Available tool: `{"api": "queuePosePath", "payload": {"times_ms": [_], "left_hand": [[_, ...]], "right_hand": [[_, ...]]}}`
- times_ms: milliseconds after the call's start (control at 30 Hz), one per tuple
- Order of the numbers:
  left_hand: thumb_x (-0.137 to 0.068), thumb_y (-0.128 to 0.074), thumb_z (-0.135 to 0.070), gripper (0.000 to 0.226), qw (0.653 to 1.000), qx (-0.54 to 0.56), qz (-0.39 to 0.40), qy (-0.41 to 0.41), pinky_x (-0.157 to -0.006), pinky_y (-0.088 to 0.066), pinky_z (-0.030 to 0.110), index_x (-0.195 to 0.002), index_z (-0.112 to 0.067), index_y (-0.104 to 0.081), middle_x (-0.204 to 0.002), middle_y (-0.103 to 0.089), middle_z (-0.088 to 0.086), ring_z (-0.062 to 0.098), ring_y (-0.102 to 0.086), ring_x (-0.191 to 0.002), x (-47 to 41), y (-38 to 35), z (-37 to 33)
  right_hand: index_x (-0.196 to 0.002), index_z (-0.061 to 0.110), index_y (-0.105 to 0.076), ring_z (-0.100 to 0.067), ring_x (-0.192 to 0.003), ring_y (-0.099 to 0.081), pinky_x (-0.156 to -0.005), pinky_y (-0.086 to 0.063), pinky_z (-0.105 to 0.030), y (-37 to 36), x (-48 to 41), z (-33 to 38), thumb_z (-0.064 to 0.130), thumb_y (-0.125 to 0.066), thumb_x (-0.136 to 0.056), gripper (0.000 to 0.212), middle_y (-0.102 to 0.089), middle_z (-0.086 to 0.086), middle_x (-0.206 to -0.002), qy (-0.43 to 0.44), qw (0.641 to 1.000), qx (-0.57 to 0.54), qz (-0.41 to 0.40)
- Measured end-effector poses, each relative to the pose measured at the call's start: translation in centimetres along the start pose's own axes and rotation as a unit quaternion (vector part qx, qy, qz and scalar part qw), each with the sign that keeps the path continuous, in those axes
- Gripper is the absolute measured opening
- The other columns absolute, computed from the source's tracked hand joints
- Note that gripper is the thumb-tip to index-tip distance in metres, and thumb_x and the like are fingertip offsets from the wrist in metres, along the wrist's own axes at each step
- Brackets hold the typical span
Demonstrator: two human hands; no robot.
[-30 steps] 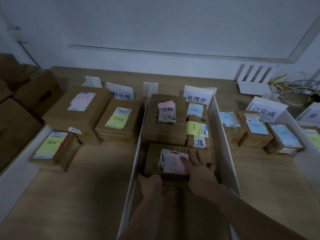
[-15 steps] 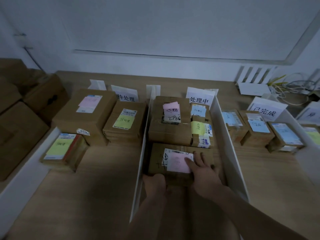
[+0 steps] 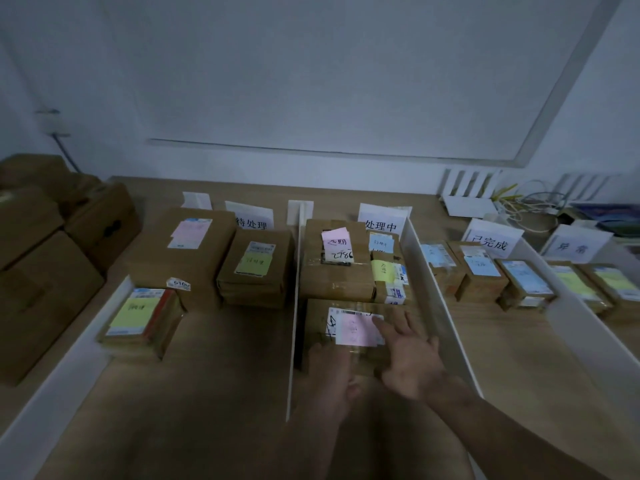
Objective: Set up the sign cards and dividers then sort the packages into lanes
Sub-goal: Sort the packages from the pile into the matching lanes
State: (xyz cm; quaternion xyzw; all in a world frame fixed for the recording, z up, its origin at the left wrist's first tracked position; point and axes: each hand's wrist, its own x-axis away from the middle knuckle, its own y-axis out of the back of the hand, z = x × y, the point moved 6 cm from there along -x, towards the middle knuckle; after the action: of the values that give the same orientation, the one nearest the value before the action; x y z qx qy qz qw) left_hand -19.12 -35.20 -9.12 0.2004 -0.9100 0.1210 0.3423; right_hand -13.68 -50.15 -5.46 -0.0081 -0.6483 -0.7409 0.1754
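Observation:
In the second lane lies a flat cardboard package with a white label and a pink note. My left hand grips its near edge. The fingers of my right hand lie spread and straight on its top, by the pink note. White dividers wall this lane. Behind it stand a bigger box with a pink note and small parcels. Sign cards stand at the back of the lanes.
The left lane holds three boxes. Right lanes hold several small labelled parcels. Large cartons stand beyond the leftmost divider. A white router and cables sit by the wall.
Both hands stay on the pink-note package and it has hardly moved. The view has shifted, so the scene sits a little lower and further right in the frame.

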Motion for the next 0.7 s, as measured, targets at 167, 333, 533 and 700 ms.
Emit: {"api": "queuePosePath", "payload": {"times_ms": [167,333,533,700], "left_hand": [[-0.094,-0.052,-0.017,0.035,0.998,-0.034,0.027,-0.053,-0.073,-0.057,0.046,-0.125,-0.004,-0.057,-0.094,-0.059,0.007,0.023,-0.059,-0.078,3.4,0.9,-1.9],[-0.09,-0.06,-0.022,0.01,0.986,-0.078,0.0,-0.146,-0.092,-0.052,0.051,-0.1,-0.02,-0.059,-0.096,-0.061,0.002,0.022,-0.058,-0.089,7.6,3.0,-3.2],[-0.086,-0.065,-0.044,0.039,0.951,-0.171,-0.068,-0.249,-0.09,-0.051,0.034,-0.114,-0.018,-0.059,-0.111,-0.065,-0.004,0.015,-0.06,-0.099,12.4,6.4,-4.0],[-0.075,-0.05,-0.063,0.07,0.9,-0.285,-0.115,-0.31,-0.097,-0.032,0.01,-0.125,-0.015,-0.059,-0.122,-0.057,-0.008,0.01,-0.052,-0.118,15.3,9.8,-4.1]], "right_hand": [[-0.157,0.045,0.001,-0.026,-0.156,0.01,-0.117,-0.018,-0.063,2.2,2.2,1.3,0.061,-0.059,-0.081,0.099,0.013,0.001,-0.169,0.025,0.999,-0.005,-0.036],[-0.158,0.039,-0.011,-0.025,-0.156,0.005,-0.116,-0.023,-0.059,3.5,5.1,2.9,0.071,-0.048,-0.089,0.085,0.003,0.0,-0.17,0.052,0.994,-0.046,-0.088],[-0.161,0.034,0.001,-0.025,-0.156,0.009,-0.122,-0.015,-0.055,4.6,9.3,5.3,0.068,-0.043,-0.095,0.086,0.008,-0.001,-0.17,0.078,0.992,-0.059,-0.083],[-0.159,0.035,0.002,-0.025,-0.156,0.009,-0.122,-0.013,-0.062,4.7,10.8,8.3,0.063,-0.045,-0.098,0.082,0.008,0.001,-0.17,0.113,0.981,-0.118,-0.103]]}}
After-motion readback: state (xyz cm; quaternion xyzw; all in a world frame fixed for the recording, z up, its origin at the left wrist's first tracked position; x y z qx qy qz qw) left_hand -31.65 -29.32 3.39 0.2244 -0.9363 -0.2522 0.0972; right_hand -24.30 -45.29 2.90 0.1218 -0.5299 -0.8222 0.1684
